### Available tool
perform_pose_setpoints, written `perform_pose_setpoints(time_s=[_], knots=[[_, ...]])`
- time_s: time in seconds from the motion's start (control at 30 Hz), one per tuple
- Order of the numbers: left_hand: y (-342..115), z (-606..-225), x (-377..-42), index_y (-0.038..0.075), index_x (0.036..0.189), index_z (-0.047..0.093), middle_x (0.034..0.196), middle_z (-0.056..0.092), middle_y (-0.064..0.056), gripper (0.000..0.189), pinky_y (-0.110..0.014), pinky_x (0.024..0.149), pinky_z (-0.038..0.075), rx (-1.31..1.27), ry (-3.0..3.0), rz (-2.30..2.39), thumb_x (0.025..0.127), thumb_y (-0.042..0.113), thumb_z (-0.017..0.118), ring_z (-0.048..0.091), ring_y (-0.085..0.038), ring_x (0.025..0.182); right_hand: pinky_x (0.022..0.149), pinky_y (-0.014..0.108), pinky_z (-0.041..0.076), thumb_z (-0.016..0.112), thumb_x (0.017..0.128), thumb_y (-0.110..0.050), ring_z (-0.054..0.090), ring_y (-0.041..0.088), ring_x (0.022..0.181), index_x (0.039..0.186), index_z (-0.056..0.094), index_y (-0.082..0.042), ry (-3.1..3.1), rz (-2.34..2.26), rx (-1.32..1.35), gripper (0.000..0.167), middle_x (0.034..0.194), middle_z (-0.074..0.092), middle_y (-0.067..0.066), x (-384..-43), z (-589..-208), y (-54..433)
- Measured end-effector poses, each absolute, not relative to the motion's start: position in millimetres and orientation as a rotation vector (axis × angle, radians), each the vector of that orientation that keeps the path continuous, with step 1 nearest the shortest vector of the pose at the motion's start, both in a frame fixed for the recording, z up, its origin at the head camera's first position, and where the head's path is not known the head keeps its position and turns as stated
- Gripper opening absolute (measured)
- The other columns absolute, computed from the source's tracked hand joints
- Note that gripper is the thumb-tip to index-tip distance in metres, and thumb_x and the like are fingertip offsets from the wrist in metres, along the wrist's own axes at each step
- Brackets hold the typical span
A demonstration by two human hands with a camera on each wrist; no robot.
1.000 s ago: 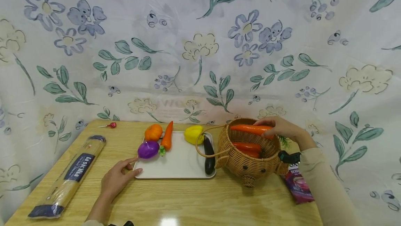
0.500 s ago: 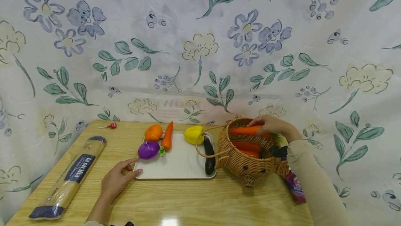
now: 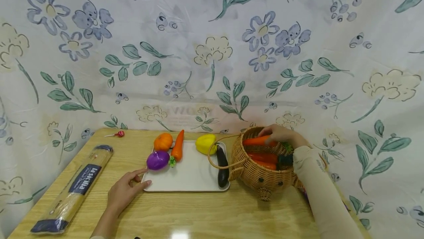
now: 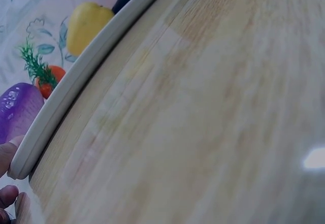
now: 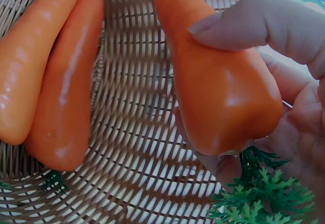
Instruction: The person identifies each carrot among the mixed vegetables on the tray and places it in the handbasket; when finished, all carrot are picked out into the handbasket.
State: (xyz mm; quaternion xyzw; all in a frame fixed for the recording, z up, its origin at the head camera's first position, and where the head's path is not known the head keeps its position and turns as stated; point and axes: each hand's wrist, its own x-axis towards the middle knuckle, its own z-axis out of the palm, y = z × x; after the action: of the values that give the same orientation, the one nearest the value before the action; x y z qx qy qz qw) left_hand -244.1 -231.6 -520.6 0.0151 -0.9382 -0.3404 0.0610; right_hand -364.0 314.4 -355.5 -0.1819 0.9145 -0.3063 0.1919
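Orange carrot point(image 5: 223, 99) gripped in right hand point(image 3: 279, 135) inside wicker basket point(image 3: 269, 180), two more carrots point(image 5: 66, 92) nearby, left hand point(image 3: 124, 191), fingers loosely extended, touching corner of white tray point(image 3: 192, 178).

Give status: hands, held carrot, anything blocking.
Right hand grips carrot at mouth of basket. Left hand touches near-left corner of tray. Two other carrots lie inside, no blockage visible.

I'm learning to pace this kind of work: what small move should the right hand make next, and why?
Probably lower the held carrot a little and let it go: the right hand grips it within the rim of the basket, and two other carrots lie inside, with bare weave beside them.
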Motion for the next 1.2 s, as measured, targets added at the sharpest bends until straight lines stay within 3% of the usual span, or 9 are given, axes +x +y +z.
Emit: perform_pose_setpoints(time_s=[0.3, 0.57, 0.9, 1.2], knots=[[-232, -520, -244, 0.025, 0.132, 0.064, 0.099, 0.062, 0.004, 0.059, -0.027, 0.062, 0.032, 0.058, -2.834, -1.031, 0.083, 0.058, 0.072, 0.045, -0.007, 0.069, 0.078, 0.033, 0.045, 0.069, 0.075, -0.004, 0.050, 0.025, 0.093, 0.119, 0.064, 0.008, 2.583, -0.815, -0.491, 0.046, 0.118, 0.062, 0.024, -372, -372, 315], [-232, -519, -244, 0.025, 0.132, 0.064, 0.100, 0.062, 0.004, 0.059, -0.027, 0.062, 0.032, 0.066, -2.853, -1.022, 0.084, 0.059, 0.071, 0.046, -0.007, 0.070, 0.082, 0.036, 0.046, 0.070, 0.073, -0.003, 0.050, 0.025, 0.095, 0.118, 0.066, 0.002, 2.633, -0.735, -0.447, 0.045, 0.121, 0.062, 0.022, -369, -384, 317], [-230, -521, -244, 0.025, 0.132, 0.065, 0.099, 0.062, 0.004, 0.059, -0.026, 0.061, 0.033, 0.048, -2.846, -1.003, 0.084, 0.060, 0.070, 0.046, -0.007, 0.070, 0.072, 0.031, 0.043, 0.069, 0.076, 0.001, 0.048, 0.020, 0.082, 0.118, 0.067, 0.002, 2.602, -0.734, -0.462, 0.042, 0.109, 0.062, 0.016, -369, -394, 318], [-231, -521, -244, 0.025, 0.131, 0.065, 0.099, 0.063, 0.004, 0.059, -0.026, 0.061, 0.033, 0.041, -2.837, -1.008, 0.084, 0.059, 0.071, 0.046, -0.006, 0.070, 0.072, 0.029, 0.048, 0.073, 0.076, 0.002, 0.054, 0.019, 0.084, 0.119, 0.069, 0.000, 2.648, -0.704, -0.432, 0.043, 0.123, 0.062, 0.022, -372, -404, 319]])
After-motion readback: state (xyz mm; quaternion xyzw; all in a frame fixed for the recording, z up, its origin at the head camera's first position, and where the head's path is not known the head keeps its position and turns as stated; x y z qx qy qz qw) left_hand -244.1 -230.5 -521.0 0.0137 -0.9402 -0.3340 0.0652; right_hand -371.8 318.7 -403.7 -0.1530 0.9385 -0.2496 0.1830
